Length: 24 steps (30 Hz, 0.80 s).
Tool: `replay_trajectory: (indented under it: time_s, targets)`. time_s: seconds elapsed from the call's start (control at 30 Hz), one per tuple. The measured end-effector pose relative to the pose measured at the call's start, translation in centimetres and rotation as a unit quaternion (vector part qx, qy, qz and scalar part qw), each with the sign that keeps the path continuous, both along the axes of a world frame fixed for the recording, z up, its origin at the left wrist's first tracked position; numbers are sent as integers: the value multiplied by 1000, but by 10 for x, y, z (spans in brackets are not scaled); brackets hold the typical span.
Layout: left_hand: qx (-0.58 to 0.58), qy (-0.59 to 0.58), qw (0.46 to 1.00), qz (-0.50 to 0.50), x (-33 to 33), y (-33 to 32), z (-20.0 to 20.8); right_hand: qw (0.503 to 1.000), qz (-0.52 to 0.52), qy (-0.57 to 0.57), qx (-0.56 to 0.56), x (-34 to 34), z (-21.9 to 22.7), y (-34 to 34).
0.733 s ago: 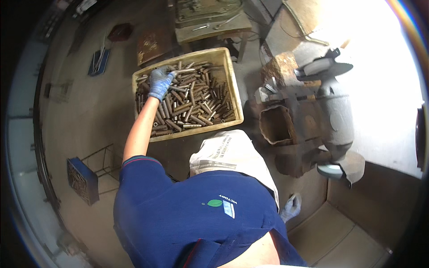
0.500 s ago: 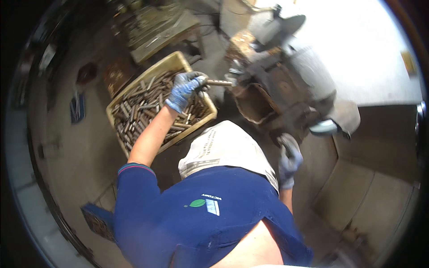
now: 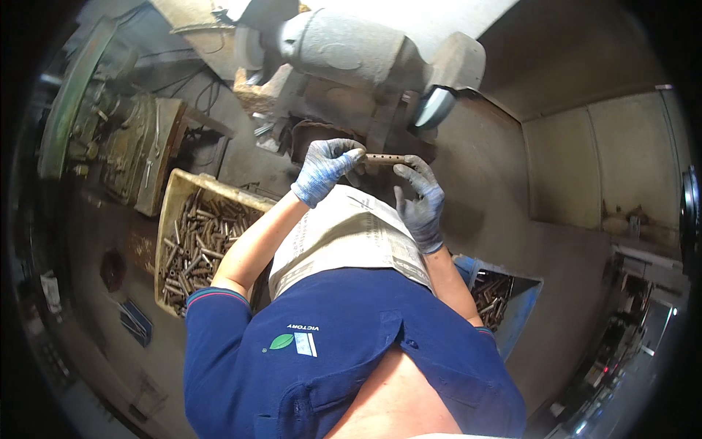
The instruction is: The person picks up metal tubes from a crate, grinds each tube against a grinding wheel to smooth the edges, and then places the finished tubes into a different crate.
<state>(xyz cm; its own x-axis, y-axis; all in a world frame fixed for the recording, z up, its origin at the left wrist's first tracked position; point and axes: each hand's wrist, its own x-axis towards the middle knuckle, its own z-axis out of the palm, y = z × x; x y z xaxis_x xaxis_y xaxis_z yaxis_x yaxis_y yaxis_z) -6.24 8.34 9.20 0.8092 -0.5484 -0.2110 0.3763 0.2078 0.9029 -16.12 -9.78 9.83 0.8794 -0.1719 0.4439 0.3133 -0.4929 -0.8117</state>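
A slim brown metal tube [image 3: 385,159] with a row of small holes lies level above my lap. My left hand [image 3: 327,170], in a blue-and-grey work glove, pinches its left end between thumb and fingers. At the other end is my gloved right hand [image 3: 422,201], fingertips at the tube's tip and thumb standing apart below. Whether those fingertips press on the tube is hard to tell. A yellowish bin [image 3: 162,249] full of similar metal tubes [image 3: 201,245] stands to the left, beyond my left forearm.
A grey motor-driven machine [image 3: 351,47] with a round wheel [image 3: 248,47] stands just ahead of my hands. At my right elbow sits a blue bin [image 3: 523,311] with more metal pieces. A greenish machine [image 3: 121,139] is at the far left. A pale printed cloth [image 3: 344,238] covers my lap.
My left hand has brought the tube from over the yellowish bin to in front of my lap. My right hand has risen to the tube's free end. The view has turned right.
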Motion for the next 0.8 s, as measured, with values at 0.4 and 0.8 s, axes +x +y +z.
replay_trajectory:
  time_s: [0.4,0.8]
  targets:
    - [-8,53,996,-75,21,-69,-33,951,-92,-15,294,-9,-44,-35]
    - [93,-11,995,24,31,-110,-44,954,-113,23,277,13,-80,-60]
